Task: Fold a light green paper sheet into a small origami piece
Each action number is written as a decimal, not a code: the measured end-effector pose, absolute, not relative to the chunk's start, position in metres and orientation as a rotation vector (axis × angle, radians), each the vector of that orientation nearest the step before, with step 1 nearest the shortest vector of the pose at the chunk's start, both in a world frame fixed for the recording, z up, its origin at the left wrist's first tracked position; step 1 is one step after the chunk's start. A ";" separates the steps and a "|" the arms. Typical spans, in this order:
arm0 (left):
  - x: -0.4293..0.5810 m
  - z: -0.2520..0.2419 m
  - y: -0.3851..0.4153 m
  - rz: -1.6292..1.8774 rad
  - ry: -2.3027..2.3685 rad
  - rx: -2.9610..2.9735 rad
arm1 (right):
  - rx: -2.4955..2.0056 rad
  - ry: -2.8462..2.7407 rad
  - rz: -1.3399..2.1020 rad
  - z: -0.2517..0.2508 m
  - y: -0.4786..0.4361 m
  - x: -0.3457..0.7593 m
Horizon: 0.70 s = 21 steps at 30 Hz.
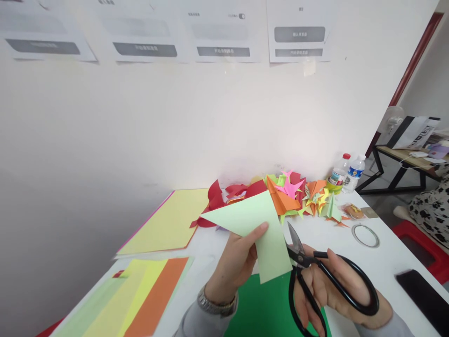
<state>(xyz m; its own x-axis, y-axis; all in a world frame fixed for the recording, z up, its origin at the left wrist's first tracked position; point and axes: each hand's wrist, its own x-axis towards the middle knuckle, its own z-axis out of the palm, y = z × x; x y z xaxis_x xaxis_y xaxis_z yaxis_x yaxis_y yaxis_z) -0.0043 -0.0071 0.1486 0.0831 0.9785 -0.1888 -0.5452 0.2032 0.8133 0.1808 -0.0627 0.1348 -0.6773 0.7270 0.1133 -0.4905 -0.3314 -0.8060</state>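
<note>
A folded sheet of pale green paper [270, 234] is pinched in my left hand [236, 255], thumb on top, with one long point reaching left. Black-handled scissors [298, 257] sit in my right hand [326, 285], fingers through the loops. Their blades are spread beside the paper's right edge; one blade points up, while the other is partly hidden. Below the paper lies a green sheet [256, 304] on the white table. The fingertips of my left hand behind the paper are hidden.
Folded and cut coloured papers [287, 194] pile along the wall. Left are a yellow sheet stack [168, 220] and fanned coloured sheets [140, 295]. Right are two bottles [353, 174], a tape roll [365, 235], a wrapped snack [352, 210] and a black phone-like object [423, 297].
</note>
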 end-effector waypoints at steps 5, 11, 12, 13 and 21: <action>-0.009 0.150 -0.006 1.272 0.880 0.658 | -0.364 -1.171 2.014 0.132 -0.063 0.182; -0.002 0.153 -0.011 1.215 0.871 0.608 | -0.399 -1.201 2.000 0.132 -0.064 0.182; -0.001 0.154 -0.012 1.198 0.873 0.598 | -0.401 -1.201 1.997 0.133 -0.064 0.182; 0.000 0.155 -0.012 1.183 0.874 0.591 | -0.400 -1.199 1.990 0.133 -0.064 0.182; -0.003 0.151 -0.011 1.232 0.871 0.631 | -0.441 -1.255 1.999 0.132 -0.064 0.186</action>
<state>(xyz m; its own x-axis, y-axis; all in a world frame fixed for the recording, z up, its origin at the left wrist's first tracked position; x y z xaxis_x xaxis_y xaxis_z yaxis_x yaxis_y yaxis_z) -0.0026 -0.0112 0.1508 0.0941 0.9706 -0.2216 -0.5331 0.2371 0.8122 0.1863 -0.0638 0.1317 -0.6796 0.7285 0.0867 -0.3946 -0.2633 -0.8803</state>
